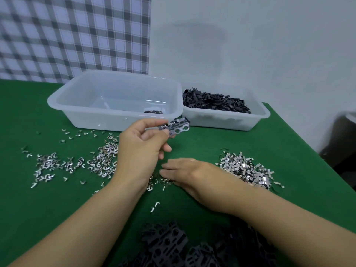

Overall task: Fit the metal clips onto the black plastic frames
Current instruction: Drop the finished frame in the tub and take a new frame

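One frame (177, 127) pinched in L hand (140, 149); R hand (185, 174) flat over clips (154, 183).

1. Left tub (115, 120) and right tub (221, 123), side by side, wall off the far side.
2. Left clip scatter (77, 162) and right clip heap (244, 170) cover the table (210, 143) on either flank.
3. Black frame pile (173, 245) crowds the near edge.
4. Left hand (142, 143), raised and gripping a frame (176, 127), and right hand (185, 174), low on the table, fill the middle.
5. Open passage: bare table between the right clip heap and the tubs.
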`<control>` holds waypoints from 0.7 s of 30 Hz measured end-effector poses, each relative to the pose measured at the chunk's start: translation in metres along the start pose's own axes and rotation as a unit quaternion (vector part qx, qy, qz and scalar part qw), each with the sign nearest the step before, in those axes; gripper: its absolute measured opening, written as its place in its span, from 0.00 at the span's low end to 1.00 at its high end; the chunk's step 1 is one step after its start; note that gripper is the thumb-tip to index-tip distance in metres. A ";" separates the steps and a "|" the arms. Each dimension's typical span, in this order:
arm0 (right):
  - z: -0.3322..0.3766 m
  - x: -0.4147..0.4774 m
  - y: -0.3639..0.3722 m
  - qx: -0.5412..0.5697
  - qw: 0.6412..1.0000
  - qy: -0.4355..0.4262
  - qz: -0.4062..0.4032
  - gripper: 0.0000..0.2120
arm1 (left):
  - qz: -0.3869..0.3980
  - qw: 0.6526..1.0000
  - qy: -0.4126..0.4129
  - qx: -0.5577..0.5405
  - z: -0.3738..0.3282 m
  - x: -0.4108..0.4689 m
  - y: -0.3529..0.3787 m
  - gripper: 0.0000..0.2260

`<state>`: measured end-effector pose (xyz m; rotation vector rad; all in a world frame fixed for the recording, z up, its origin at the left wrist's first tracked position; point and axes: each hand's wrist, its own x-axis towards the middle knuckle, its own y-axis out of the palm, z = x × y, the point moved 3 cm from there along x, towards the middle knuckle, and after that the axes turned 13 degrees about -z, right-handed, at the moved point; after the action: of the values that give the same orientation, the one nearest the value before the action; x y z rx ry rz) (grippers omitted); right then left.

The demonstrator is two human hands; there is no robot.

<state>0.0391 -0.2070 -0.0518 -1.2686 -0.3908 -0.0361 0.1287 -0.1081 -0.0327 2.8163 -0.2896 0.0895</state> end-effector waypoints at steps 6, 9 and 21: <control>-0.001 -0.037 -0.018 0.008 1.000 0.012 -0.018 0.15 | 0.056 0.998 -0.004 0.042 0.015 -0.010 0.007 0.08; -0.003 -0.046 -0.030 0.058 0.992 0.063 -0.096 0.10 | 0.072 0.996 -0.007 0.054 0.022 -0.014 0.008 0.09; -0.021 -0.058 -0.034 0.015 0.975 0.169 -0.147 0.07 | 0.084 0.992 0.012 0.089 0.030 -0.015 0.008 0.09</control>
<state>-0.0179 -0.2475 -0.0431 -1.1406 -0.2804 -0.4901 0.1133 -0.1220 -0.0598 2.9580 -0.5392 0.1940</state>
